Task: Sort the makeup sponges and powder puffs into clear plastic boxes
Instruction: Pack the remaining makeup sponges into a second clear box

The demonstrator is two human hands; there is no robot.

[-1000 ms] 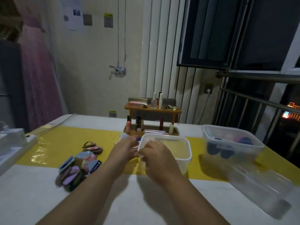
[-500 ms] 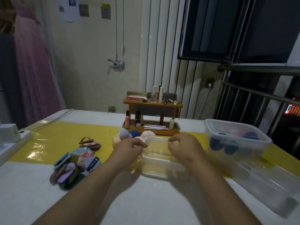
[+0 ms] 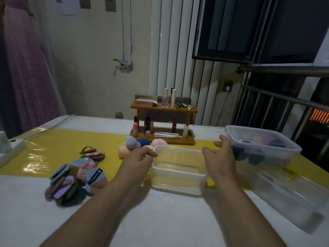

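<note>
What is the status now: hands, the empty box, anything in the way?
Left hand at empty box left rim, grip unclear; right hand open beside its right side. Sponges loose behind it, puffs piled left. Nothing blocks the box.

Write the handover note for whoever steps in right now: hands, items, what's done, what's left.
Left hand: fingers curled at the left corner of the middle box; whether it grips the box is unclear.
Right hand: open, by that box's right side, holding nothing.
Done: right box holds several sponges. The middle box looks empty; third clear box lies near right.
Left: loose sponges behind the left hand and the puff pile on the left, none boxed.
</note>
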